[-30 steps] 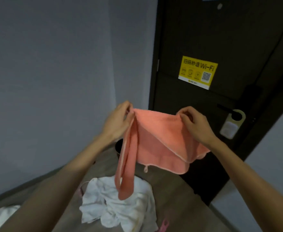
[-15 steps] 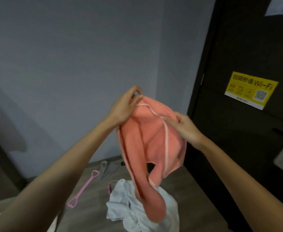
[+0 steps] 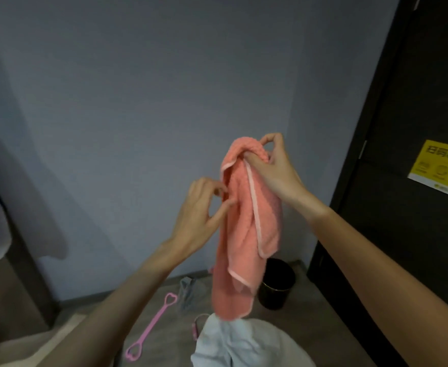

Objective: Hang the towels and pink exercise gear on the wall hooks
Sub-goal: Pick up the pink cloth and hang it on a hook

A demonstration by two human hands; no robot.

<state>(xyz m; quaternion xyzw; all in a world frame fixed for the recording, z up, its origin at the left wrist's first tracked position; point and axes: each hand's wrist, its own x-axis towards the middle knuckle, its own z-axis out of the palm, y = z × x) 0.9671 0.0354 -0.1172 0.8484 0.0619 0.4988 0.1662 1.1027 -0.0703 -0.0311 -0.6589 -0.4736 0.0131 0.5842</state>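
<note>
Left hand (image 3: 201,207) dropped to the towel (image 3: 244,247) edge — grip unclear — right hand (image 3: 276,170) grips its top.

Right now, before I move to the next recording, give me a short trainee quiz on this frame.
1. True or false: the right hand grips the top of the coral towel.
2. Which lies on the floor? A) pink stretch band B) yellow sticker C) coral towel
3. What colour is the crumpled towel on the floor below the coral towel?
Key: 1 true; 2 A; 3 white.
</note>
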